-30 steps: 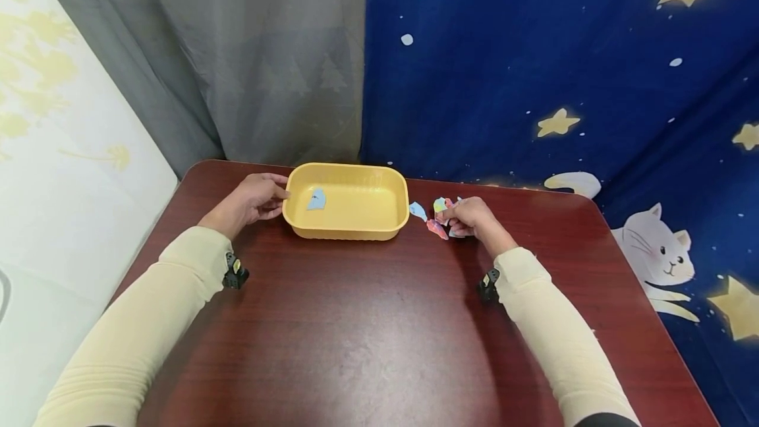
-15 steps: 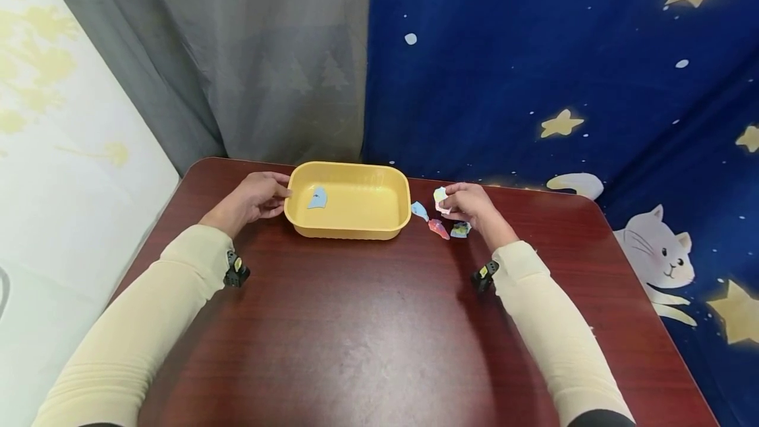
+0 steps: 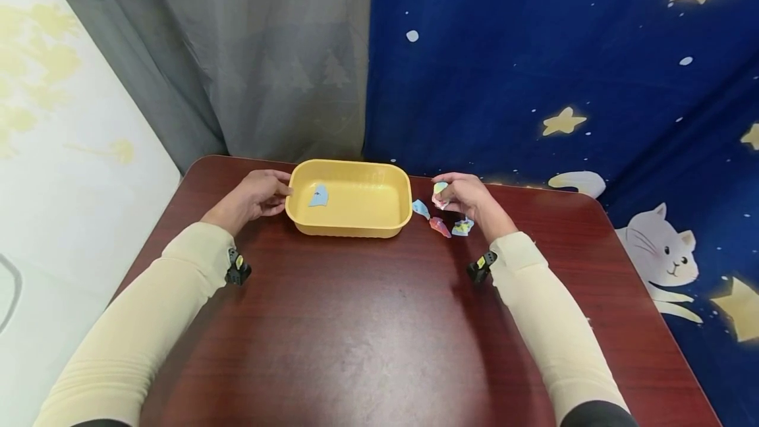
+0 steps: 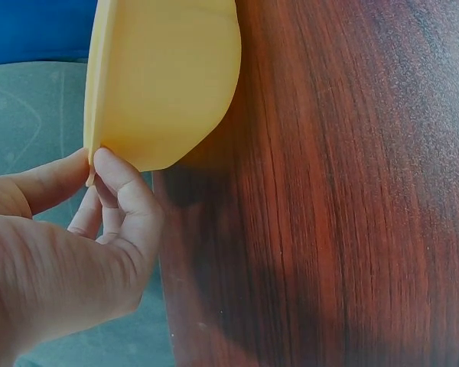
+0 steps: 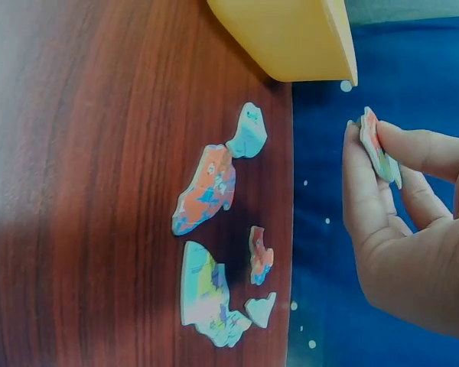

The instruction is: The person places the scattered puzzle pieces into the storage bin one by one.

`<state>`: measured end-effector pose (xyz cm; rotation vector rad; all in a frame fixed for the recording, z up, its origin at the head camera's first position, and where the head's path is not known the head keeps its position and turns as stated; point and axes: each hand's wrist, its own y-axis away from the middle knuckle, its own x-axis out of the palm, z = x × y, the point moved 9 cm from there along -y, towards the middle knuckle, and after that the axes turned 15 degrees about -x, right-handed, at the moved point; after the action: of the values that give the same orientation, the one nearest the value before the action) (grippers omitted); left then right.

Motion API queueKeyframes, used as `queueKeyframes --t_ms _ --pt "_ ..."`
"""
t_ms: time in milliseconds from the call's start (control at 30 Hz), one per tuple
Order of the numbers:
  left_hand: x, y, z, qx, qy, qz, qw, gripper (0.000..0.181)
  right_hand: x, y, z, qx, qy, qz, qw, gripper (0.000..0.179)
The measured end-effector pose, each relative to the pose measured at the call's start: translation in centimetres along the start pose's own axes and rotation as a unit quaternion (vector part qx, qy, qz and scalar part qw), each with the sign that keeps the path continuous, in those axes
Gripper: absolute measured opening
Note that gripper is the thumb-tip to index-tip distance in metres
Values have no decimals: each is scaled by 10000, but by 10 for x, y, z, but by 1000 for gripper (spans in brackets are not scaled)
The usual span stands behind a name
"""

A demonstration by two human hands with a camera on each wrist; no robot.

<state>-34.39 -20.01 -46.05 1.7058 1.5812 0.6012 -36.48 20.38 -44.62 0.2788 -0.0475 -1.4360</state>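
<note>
My left hand (image 3: 259, 195) pinches the left end of the rim of a yellow plastic basin (image 3: 352, 226), thumb and fingertips meeting on it in the left wrist view. Inside the basin, at its left, lies a light blue flat piece (image 3: 319, 195). My right hand (image 3: 465, 195) holds a printed puzzle piece (image 5: 372, 141) between thumb and fingers, raised above the table; whether a second piece is stacked with it I cannot tell. Below lie a pale blue piece (image 5: 249, 131), an orange-red piece (image 5: 205, 189), a larger pale piece with yellow-green print (image 5: 204, 290) and smaller ones.
The dark red wooden table (image 3: 356, 321) ends just behind the basin. A grey curtain (image 3: 284, 58) and a blue star-patterned curtain (image 3: 504, 64) hang along its far edge. A white panel (image 3: 77, 150) stands at the left.
My right hand has lifted away from the loose pieces with the puzzle piece, moving up and slightly toward the far edge. The left hand keeps its grip on the basin.
</note>
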Motion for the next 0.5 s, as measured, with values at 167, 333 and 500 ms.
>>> queueKeyframes --t_ms 167,333,500 --pt "0 -1 0 3 8 0 10000 46 3 0 7 3 -274 -3 9996 36" --pt "0 -2 0 -27 62 18 10000 46 7 -1 14 5 -419 -77 9991 26" --pt "-1 -1 -1 -18 96 9 10000 46 13 -3 22 -103 -569 -115 9983 23"
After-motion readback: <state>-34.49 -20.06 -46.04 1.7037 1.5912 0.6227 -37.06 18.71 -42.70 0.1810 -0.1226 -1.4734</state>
